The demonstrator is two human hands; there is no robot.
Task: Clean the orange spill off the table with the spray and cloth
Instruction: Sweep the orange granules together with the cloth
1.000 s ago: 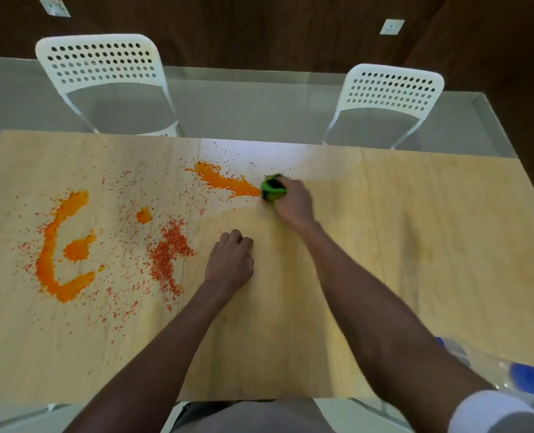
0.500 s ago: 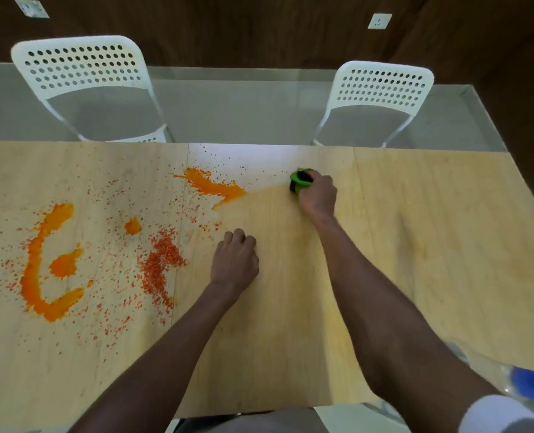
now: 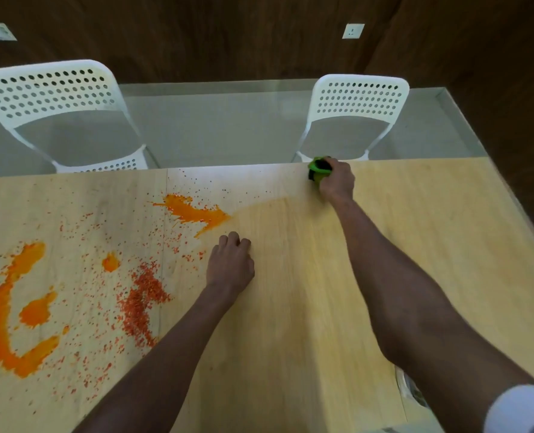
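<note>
My right hand (image 3: 337, 179) grips a bunched green cloth (image 3: 319, 169) and presses it on the wooden table (image 3: 447, 245) at its far edge. An orange splash (image 3: 193, 212) lies left of the cloth's wiped, faintly yellow path. More orange spill (image 3: 12, 323) forms a large curved streak at the left, with blobs and a patch of red-orange specks (image 3: 140, 304) beside it. My left hand (image 3: 230, 264) rests on the table as a fist, fingers curled under, holding nothing. The spray bottle is barely visible at the lower right, behind my right arm.
Two white perforated chairs (image 3: 59, 114) (image 3: 353, 117) stand beyond the table's far edge on a grey floor. A dark wood wall with two sockets rises behind them. The table's right half bears only a faint yellow smear.
My right hand has swept the green cloth away from the orange splash, rightward and toward the far edge. My left hand has stayed put. The camera has tilted.
</note>
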